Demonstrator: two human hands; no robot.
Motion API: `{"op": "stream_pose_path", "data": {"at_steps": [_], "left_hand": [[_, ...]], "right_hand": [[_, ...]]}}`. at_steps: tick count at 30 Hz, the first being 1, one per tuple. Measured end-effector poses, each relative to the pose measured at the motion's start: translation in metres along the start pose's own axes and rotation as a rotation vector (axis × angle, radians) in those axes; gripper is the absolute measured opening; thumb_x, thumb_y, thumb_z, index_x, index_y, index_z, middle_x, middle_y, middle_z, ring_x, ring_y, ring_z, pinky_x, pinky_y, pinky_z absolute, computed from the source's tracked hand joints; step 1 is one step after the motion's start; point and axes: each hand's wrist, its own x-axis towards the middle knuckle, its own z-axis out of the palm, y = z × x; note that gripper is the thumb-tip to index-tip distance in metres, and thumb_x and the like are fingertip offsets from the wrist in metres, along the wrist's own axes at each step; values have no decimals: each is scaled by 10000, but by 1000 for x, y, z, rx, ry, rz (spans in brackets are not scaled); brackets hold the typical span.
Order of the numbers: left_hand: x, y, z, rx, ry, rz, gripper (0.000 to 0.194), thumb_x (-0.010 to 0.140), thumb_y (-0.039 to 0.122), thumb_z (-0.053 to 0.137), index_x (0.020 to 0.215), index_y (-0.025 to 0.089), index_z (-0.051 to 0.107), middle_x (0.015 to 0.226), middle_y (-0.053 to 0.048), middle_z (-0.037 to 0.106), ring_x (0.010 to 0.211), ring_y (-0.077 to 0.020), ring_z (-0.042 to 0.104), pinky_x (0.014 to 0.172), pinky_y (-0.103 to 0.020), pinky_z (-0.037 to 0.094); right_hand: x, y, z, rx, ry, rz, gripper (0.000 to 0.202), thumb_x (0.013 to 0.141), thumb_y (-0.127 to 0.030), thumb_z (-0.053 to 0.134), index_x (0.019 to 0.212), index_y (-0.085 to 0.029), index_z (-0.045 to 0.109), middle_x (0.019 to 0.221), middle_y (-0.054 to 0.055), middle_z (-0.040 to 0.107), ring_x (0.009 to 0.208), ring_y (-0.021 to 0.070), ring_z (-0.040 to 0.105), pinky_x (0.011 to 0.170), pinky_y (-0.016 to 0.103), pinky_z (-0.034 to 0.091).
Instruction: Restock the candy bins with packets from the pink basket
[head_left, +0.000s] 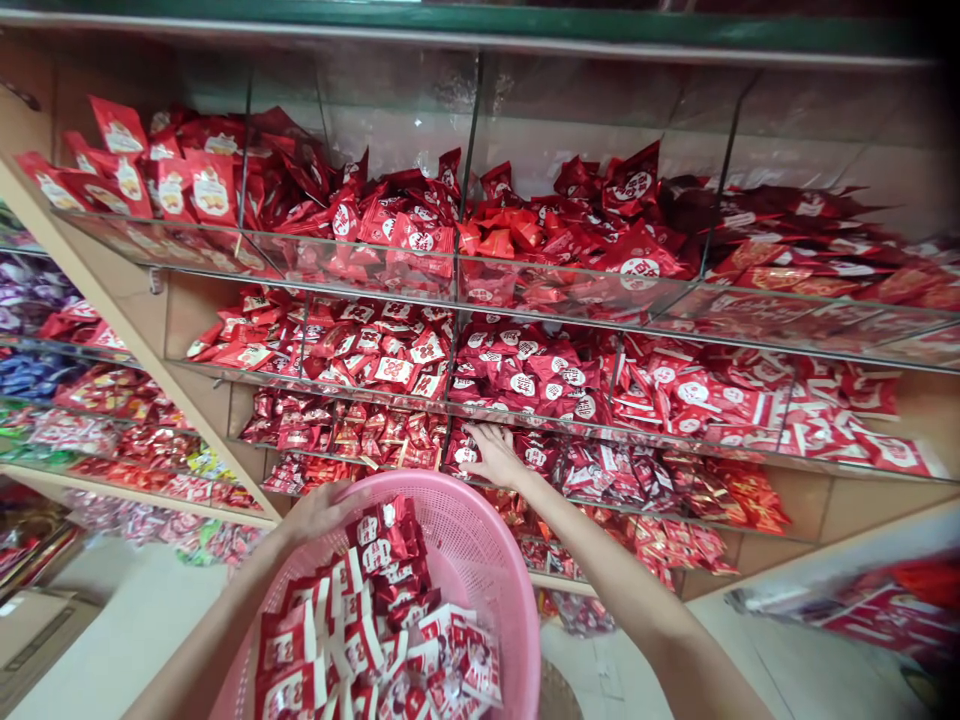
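Observation:
A round pink plastic basket (480, 540) with perforated walls is in front of me at the bottom of the view. My left hand (319, 512) grips its far left rim; the fingertips are partly hidden. Inside lie many red-and-white wrapped packets (360, 640), with some darker red packets (390, 550) near the back. Past the rim, my right hand (491, 455) reaches into a lower shelf compartment, its fingers apart over dark red packets (463, 450) with white round labels. Whether its fingertips touch a packet is hard to make out.
Tiered shelves with clear dividers and a transparent front lip (555, 285) hold red packets in every row. Another rack with purple, blue and green sweets (45, 370) stands left. A cardboard box (41, 640) sits on the floor at left, and red bags (885, 610) lie at right.

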Motion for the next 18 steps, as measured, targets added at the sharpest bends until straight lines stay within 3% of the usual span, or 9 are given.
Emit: {"op": "stream_pose_path", "data": {"at_steps": [5,10,15,18], "left_hand": [[3,-9,1,64,-4,2,532,762,689,406,751,203,621,745,-25,698,766,-265,620,725,-327,439],[3,-18,2,51,9,12,514,768,677,418,748,201,612,776,-30,709,774,-257,624,713,-313,434],[1,-22,0,43,15,16,526,756,687,431,770,201,632,791,-35,720,786,-267,634,718,-320,443],[0,-22,1,4,22,11,525,744,690,447,760,203,644,789,-48,724,787,-271,633,720,-328,449]], "right_hand": [[10,2,-6,-41,-83,4,660,725,-495,666,1266,-160,494,1298,161,470,1234,328,358,1008,518,226],[13,5,-10,-14,-113,-44,606,730,-459,673,1224,-157,494,1319,173,462,1235,328,380,991,535,247],[8,4,-7,52,-16,-84,517,741,-399,665,1174,-162,513,1246,140,533,1178,295,450,974,480,314],[6,4,-7,161,46,-30,534,763,-372,635,1231,-157,491,1272,146,532,1198,279,462,985,446,339]]}}
